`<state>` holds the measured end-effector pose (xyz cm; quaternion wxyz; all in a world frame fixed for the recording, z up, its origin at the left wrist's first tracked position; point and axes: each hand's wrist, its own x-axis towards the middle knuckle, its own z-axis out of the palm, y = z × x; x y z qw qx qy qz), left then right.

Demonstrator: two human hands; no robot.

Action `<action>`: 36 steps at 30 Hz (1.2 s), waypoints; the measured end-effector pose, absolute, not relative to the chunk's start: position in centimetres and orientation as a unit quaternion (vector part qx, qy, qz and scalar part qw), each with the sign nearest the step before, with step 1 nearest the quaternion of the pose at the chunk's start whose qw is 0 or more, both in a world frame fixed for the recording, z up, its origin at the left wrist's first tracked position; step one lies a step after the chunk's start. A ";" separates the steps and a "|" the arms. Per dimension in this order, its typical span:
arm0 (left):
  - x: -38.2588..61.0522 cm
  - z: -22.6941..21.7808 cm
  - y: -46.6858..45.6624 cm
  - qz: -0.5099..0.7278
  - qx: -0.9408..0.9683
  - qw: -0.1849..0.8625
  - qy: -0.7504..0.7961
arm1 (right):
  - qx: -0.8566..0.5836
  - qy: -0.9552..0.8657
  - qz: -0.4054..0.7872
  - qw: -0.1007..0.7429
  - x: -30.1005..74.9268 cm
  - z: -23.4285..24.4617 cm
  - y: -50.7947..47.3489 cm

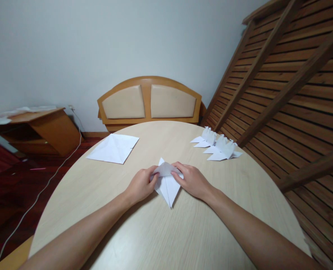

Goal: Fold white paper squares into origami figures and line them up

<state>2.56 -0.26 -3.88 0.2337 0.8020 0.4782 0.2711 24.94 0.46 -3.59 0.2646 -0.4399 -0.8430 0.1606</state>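
A partly folded white paper (166,185) lies on the round pale wooden table (160,232), its narrow tip pointing toward me. My left hand (140,184) pinches the paper's upper left flap with closed fingers. My right hand (192,181) grips the upper right side of the same paper, fingers curled over the fold. Both hands rest on the tabletop, close together.
A flat white sheet with creases (113,148) lies at the far left of the table. Several finished folded paper pieces (217,145) sit at the far right. Behind the table stands a padded wooden headboard (149,101); wooden slats (290,93) lean at right, a low cabinet (39,129) stands left.
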 end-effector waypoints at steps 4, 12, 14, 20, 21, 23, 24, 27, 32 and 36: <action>2.7 -4.0 -0.2 0.275 0.802 0.217 0.484 | -0.450 -0.841 0.158 0.257 24.7 -3.8 0.4; 2.8 -3.9 -0.8 0.319 0.763 0.230 0.513 | -0.476 -0.836 0.129 0.239 24.7 -3.6 0.5; 2.8 -3.9 -0.8 0.327 0.765 0.235 0.502 | -0.478 -0.833 0.133 0.244 24.8 -3.6 0.5; 2.8 -3.7 -0.6 0.317 0.782 0.292 0.450 | -0.489 -0.824 0.133 0.254 24.9 -3.7 0.5; 2.8 -3.7 -0.6 0.323 0.780 0.304 0.442 | -0.489 -0.824 0.132 0.254 24.9 -3.7 0.5; 3.0 -3.7 -0.6 0.339 0.767 0.327 0.436 | -0.483 -0.827 0.135 0.254 24.9 -3.7 0.5; 3.0 -3.8 -0.7 0.348 0.757 0.339 0.436 | -0.477 -0.831 0.138 0.251 25.0 -3.6 0.5; 3.2 -3.9 -0.6 0.372 0.727 0.372 0.440 | -0.459 -0.841 0.154 0.242 25.2 -3.5 0.4; 3.2 -4.1 -0.4 0.383 0.712 0.392 0.439 | -0.426 -0.840 0.214 0.260 25.6 -3.4 0.4; 3.2 -4.2 -0.2 0.367 0.720 0.395 0.437 | -0.432 -0.829 0.218 0.280 25.4 -3.5 0.4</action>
